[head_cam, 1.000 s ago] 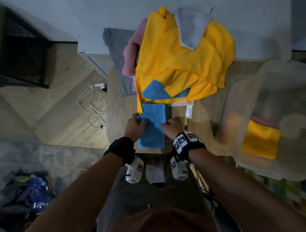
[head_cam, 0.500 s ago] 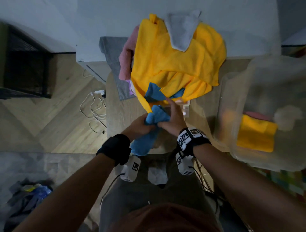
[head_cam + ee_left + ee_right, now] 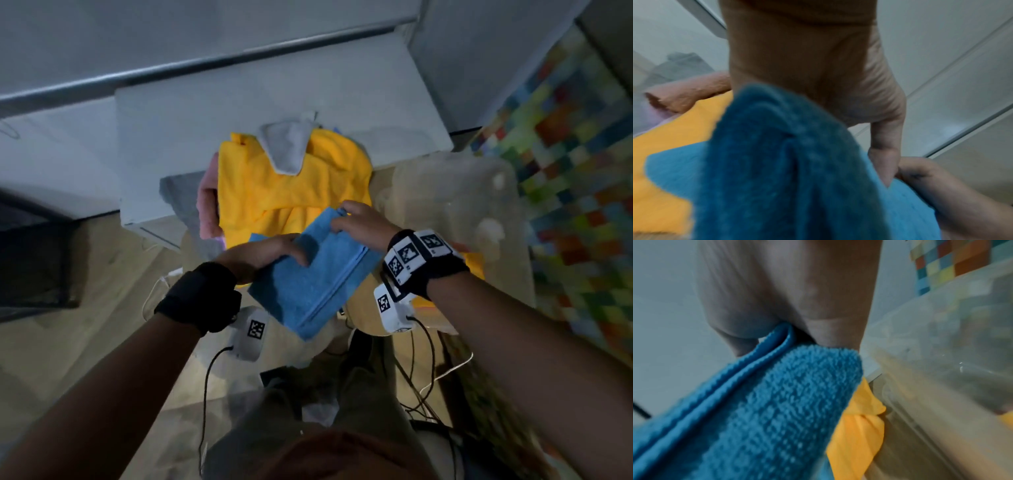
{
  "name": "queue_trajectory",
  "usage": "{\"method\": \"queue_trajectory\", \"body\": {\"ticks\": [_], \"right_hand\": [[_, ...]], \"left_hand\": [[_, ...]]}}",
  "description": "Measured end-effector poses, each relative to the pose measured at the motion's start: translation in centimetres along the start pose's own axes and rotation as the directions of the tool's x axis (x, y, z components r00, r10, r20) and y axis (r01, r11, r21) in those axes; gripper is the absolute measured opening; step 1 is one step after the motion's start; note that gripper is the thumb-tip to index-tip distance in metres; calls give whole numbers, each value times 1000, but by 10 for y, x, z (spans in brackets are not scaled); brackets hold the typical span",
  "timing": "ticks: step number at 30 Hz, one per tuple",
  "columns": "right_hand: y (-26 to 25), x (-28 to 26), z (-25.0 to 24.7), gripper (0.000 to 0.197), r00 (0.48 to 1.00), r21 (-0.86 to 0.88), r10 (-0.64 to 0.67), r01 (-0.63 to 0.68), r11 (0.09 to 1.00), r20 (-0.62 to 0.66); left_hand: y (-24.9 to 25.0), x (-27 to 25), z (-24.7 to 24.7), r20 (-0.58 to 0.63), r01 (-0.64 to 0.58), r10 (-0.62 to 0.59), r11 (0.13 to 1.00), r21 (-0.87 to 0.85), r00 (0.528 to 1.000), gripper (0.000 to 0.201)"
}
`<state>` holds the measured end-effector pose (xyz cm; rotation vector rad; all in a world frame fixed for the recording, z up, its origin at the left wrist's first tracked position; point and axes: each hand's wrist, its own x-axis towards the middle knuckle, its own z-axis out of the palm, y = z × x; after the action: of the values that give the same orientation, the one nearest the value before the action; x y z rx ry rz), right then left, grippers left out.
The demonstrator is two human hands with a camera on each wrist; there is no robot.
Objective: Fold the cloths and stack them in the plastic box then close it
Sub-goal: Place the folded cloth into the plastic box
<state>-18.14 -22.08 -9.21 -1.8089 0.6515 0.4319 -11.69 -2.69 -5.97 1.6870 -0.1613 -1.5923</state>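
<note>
Both hands have the folded blue cloth (image 3: 310,274) up off the table, held in the air in front of the heap of unfolded cloths. It is a flat oblong, and its long axis runs on a slant from the person's near left up toward the far right, with the stitched hem edge along the side nearer the plastic box (image 3: 455,212). The left hand (image 3: 263,255) grips its left side, thumb on top and fingers curled underneath. The right hand (image 3: 364,224) pinches the far right corner, the folded edge tucked between thumb and fingers as the right wrist view shows. Right behind the cloth lies the yellow cloth (image 3: 291,192), crumpled and covering most of the heap, with a grey cloth (image 3: 286,145) draped over its far edge and a pink cloth (image 3: 209,205) poking out on its left side. A darker grey cloth (image 3: 181,198) hangs off the table's left edge. The clear box stands just to the right of the heap, open-topped, and a folded yellow cloth (image 3: 474,260) shows inside it, mostly behind the right wrist. Between the held cloth and the box's inside stands only the box's near wall. A white cabinet (image 3: 239,89) sits behind the table, and a multicoloured chequered mat (image 3: 579,178) lies to the far right.
</note>
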Motion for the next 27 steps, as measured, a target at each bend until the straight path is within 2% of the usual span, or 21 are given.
{"method": "queue_trajectory", "body": {"ticks": [3, 8, 11, 14, 19, 20, 22, 24, 27], "right_hand": [[0, -8, -40, 23, 994, 44, 6, -1, 999, -110], [31, -31, -105, 22, 949, 79, 103, -83, 993, -299], [64, -43, -138, 16, 929, 96, 224, -205, 974, -293], [102, -53, -160, 27, 902, 50, 317, -317, 947, -292], [146, -68, -175, 23, 852, -109, 445, -488, 866, -276], [152, -70, -175, 26, 856, -145, 450, -494, 857, -256], [164, -69, -173, 43, 876, -185, 420, -466, 866, -237], [173, -68, -168, 43, 888, -196, 377, -432, 880, -264], [183, -64, -160, 40, 898, -230, 345, -409, 883, -275]], "left_hand": [[22, 6, 1, 11, 95, -96, 995, 20, 995, 38], [51, 32, 14, 44, 132, -133, 991, 36, 990, 55], [70, 49, 44, 100, 106, -106, 994, 9, 989, 50], [86, 66, 82, 103, 45, -59, 991, 127, 993, 37], [96, 94, 143, -24, -13, 23, 940, 340, 999, 22], [95, 102, 154, -28, -16, 31, 903, 429, 999, 20], [93, 118, 174, -16, -40, 61, 810, 586, 998, 16], [89, 130, 188, -20, -63, 108, 715, 697, 994, 20], [78, 152, 200, 6, -93, 189, 454, 886, 982, 38]]}}
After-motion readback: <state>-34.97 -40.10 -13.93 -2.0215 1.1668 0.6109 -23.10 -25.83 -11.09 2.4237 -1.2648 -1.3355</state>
